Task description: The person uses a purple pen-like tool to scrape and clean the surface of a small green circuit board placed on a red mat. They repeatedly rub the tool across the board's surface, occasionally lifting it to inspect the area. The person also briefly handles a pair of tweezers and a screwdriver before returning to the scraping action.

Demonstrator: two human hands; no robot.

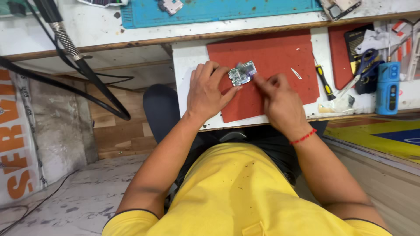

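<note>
Hands meeting over small circuit board (242,73): left hand (208,90) pinching its near edge, right hand (280,101) fingertips closed at its right side, possibly on a fine tool, unclear. Resting on red mat (280,52), worktop (190,57) beneath. Mid-inspection apparently; steady grip needed next. Screwdriver (324,81) just right of right hand

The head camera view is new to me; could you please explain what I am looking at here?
There is no machine here: a person in a yellow shirt wears the camera on the head, so you look straight down at both bare hands. The left hand holds a small circuit board against a red mat on a white pull-out shelf. The right hand touches the board's edge with its fingertips. To the right lie a yellow-and-black screwdriver, blue-handled scissors and a blue boxy device. A teal mat lies on the bench above.
</note>
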